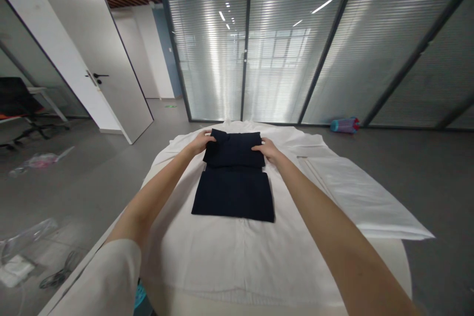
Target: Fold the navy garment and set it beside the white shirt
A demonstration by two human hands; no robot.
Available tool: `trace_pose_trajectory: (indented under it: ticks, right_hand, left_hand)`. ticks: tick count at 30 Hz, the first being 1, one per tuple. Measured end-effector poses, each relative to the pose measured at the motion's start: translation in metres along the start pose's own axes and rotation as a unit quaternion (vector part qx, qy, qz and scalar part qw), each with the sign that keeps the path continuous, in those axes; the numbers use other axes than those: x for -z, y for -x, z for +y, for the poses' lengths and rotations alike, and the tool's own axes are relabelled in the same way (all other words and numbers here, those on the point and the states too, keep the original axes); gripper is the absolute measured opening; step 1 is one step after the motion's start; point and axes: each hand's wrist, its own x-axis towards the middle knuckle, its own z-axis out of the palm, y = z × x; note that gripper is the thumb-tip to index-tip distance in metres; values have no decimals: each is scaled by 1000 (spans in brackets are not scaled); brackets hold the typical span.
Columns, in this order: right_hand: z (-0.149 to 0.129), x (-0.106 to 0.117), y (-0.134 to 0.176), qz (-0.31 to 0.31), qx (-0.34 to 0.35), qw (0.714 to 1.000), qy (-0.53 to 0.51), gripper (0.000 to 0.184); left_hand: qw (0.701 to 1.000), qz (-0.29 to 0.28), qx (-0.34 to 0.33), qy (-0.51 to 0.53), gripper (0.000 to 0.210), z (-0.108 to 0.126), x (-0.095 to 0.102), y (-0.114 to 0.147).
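A dark navy folded cloth lies in the middle of a white shirt spread over a table. Its far part is folded over into a thicker panel, with a narrow step between that and the flat near part. My left hand grips the far left corner, thumb over the fabric. At the right edge of the same panel, my right hand pinches the cloth between thumb and fingers. Some fingertips of both hands are hidden beneath the fabric.
A folded white sheet overhangs the table's right side. The round table rim shows below it. Plastic wrapping and a coiled cable lie on the floor at left. Beyond stand a glass partition and an open door.
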Motion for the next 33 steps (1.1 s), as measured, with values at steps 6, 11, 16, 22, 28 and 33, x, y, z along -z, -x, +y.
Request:
trace_pose_trajectory:
  ticks: [6, 11, 16, 22, 28, 33]
  right_hand:
    - [-17, 34, 71, -95, 282, 949, 106, 34]
    - [7, 46, 149, -177, 445, 793, 376, 38]
    - [27, 45, 171, -192, 442, 744, 463, 45]
    - [0, 44, 171, -217, 391, 754, 481, 40]
    - [-20, -6, 158, -132, 345, 822, 434, 40]
    - [13, -37, 145, -168, 295, 800, 495, 66]
  left_hand:
    - [959, -53, -275, -42, 40, 7, 33, 86]
    - [828, -149, -418, -343, 28, -20, 34, 182]
    - [763, -203, -404, -462, 46, -37, 26, 224]
    - [802, -212, -382, -406, 26, -6, 32, 229]
    - [849, -66, -345, -394, 30, 4, -14, 195]
    - [825, -141, -274, -474, 63, -32, -37, 173]
